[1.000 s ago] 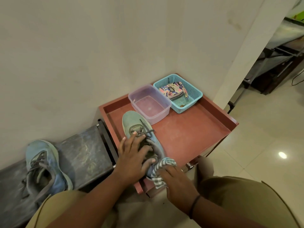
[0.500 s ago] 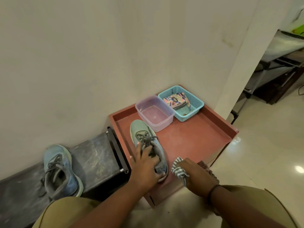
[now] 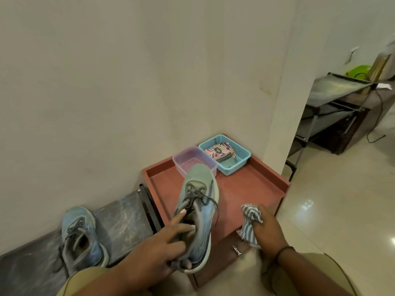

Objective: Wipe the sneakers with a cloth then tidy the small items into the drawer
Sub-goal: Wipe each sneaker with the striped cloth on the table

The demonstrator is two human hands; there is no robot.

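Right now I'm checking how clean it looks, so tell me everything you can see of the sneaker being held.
The held sneaker is a mesh-looking shoe, pale green at the toe shading to blue at the heel, with a light sole and loose dark grey laces. The left hand grips it at the collar and heel, forefinger lying along the tongue. It is lifted above the red cabinet top, toe pointing away toward the clear plastic tub, upper facing the camera. The upper looks dull and greyish around the laces.

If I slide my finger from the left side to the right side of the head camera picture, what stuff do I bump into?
Blue-grey sneaker on the dark bench → left hand gripping the lifted green-blue sneaker → right hand holding the striped grey-and-white cloth → dark metal shelf rack.
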